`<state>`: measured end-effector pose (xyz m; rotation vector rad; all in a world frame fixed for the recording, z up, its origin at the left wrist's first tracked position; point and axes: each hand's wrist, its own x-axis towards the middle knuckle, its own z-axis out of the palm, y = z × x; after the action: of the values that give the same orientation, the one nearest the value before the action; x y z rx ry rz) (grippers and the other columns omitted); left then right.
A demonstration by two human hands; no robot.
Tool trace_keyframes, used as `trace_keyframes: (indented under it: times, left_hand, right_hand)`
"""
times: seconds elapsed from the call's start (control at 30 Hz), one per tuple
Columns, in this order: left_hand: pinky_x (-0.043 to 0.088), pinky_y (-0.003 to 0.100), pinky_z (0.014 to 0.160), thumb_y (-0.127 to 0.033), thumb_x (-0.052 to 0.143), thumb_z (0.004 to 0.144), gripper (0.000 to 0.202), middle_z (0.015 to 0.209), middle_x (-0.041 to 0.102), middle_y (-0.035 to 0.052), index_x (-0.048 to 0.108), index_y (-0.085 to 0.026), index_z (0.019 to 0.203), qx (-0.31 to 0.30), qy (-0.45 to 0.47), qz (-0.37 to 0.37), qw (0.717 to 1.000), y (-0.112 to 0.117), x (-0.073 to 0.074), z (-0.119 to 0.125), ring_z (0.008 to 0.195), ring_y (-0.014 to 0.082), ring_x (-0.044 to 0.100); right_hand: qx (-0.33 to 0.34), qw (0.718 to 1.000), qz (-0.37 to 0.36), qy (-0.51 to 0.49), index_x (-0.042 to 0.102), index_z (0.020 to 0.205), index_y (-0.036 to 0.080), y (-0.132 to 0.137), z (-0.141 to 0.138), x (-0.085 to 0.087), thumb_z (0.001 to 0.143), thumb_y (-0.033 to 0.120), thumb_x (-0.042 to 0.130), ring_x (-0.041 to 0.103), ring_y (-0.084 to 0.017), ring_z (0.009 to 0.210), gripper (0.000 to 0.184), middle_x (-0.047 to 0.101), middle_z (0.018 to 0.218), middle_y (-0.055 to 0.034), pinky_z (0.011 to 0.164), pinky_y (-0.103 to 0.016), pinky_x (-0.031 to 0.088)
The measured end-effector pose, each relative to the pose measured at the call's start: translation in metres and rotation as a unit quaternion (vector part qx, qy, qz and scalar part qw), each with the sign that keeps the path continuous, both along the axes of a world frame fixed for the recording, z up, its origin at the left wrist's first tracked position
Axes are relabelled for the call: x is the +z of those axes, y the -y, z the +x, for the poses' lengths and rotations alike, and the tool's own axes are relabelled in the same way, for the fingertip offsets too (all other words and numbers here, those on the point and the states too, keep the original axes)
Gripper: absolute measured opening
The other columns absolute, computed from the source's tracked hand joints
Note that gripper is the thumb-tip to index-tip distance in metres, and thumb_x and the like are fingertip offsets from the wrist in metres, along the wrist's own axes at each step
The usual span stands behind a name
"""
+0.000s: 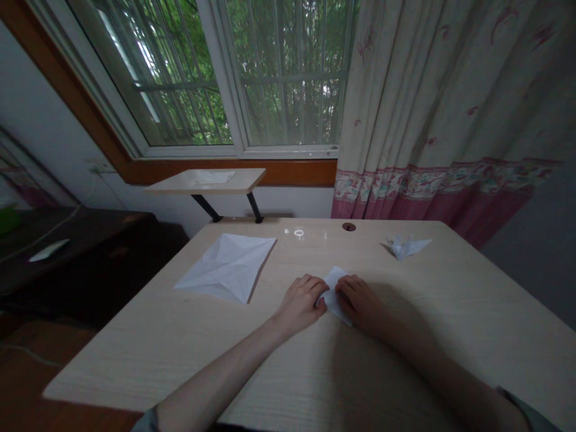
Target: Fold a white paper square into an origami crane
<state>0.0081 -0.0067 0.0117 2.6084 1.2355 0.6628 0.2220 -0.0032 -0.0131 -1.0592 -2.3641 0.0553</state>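
A small folded white paper [333,277] lies on the desk between my two hands, one corner pointing away from me. At its left edge, my left hand [306,298] has its fingers and thumb curled together on the paper. My right hand [361,303] presses over the paper's right side with bent fingers, hiding part of it. Beyond my right hand stands a folded paper crane [405,246]. To the left, a larger creased white sheet [229,264] is spread out with its edges slightly raised.
The pale wooden desk [279,360] carries a raised shelf [166,183] at its back left, with a white paper [215,177] on top. A round cable hole [349,227] sits near the back edge. Behind are a window and a floral curtain [405,120]. A dark cabinet [112,240] stands left.
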Motion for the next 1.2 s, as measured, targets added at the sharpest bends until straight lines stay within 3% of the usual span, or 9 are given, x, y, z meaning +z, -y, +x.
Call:
trace_keyframes:
  times: [0.3, 0.53, 0.77, 1.0, 1.2]
  left_hand:
    - [0.045, 0.037, 0.095, -0.006, 0.052, 0.075, 0.042, 0.111, 0.067, 0.0041, 0.063, -0.020, 0.112, -0.014, 0.009, -0.009, 1.000, -0.001, -0.001, -0.003, 0.106, 0.0235, 0.055]
    - [0.045, 0.038, 0.098, -0.004, 0.050, 0.071, 0.049, 0.115, 0.065, 0.0056, 0.062, -0.020, 0.115, -0.061, 0.019, -0.027, 0.998, -0.005, 0.005, -0.010, 0.109, 0.0236, 0.055]
    - [0.045, 0.038, 0.100, -0.001, 0.048, 0.070, 0.053, 0.116, 0.066, 0.0057, 0.062, -0.019, 0.118, -0.100, 0.044, -0.023, 0.994, -0.010, 0.000, -0.015, 0.111, 0.0230, 0.056]
    - [0.048, 0.037, 0.098, -0.001, 0.049, 0.071, 0.048, 0.113, 0.069, 0.0057, 0.065, -0.017, 0.114, -0.118, 0.071, 0.001, 0.990, -0.013, -0.003, -0.019, 0.106, 0.0215, 0.060]
    - [0.050, 0.035, 0.096, -0.002, 0.051, 0.075, 0.042, 0.108, 0.071, 0.0049, 0.067, -0.017, 0.110, -0.120, 0.079, 0.016, 0.989, -0.013, -0.003, -0.020, 0.102, 0.0202, 0.062]
  right_hand:
    - [0.006, 1.000, -0.012, -0.020, 0.058, 0.100, 0.021, 0.001, 0.002, 0.001, 0.083, 0.006, 0.041, 0.059, -0.023, 0.096, 0.027, 0.063, 0.100, -0.0088, 0.091, -0.045, 0.050]
    - [-0.007, 1.000, -0.021, -0.017, 0.056, 0.096, 0.020, 0.001, 0.003, 0.001, 0.074, -0.001, 0.043, 0.057, -0.023, 0.096, 0.034, 0.063, 0.100, -0.0089, 0.091, -0.042, 0.049]
    - [0.000, 0.998, -0.012, -0.058, 0.058, 0.094, 0.021, 0.000, 0.007, -0.001, 0.073, -0.001, 0.044, 0.059, -0.022, 0.092, 0.034, 0.065, 0.095, -0.0068, 0.085, -0.039, 0.051]
    - [0.091, 0.989, 0.036, -0.107, 0.068, 0.095, 0.023, 0.004, 0.012, 0.007, 0.083, 0.006, 0.047, 0.064, -0.021, 0.094, 0.030, 0.071, 0.100, -0.0062, 0.087, -0.041, 0.052]
    - [0.080, 0.995, 0.018, -0.049, 0.069, 0.117, 0.027, 0.005, 0.011, 0.002, 0.088, 0.013, 0.048, 0.063, -0.023, 0.108, 0.038, 0.073, 0.113, -0.0040, 0.096, -0.045, 0.050]
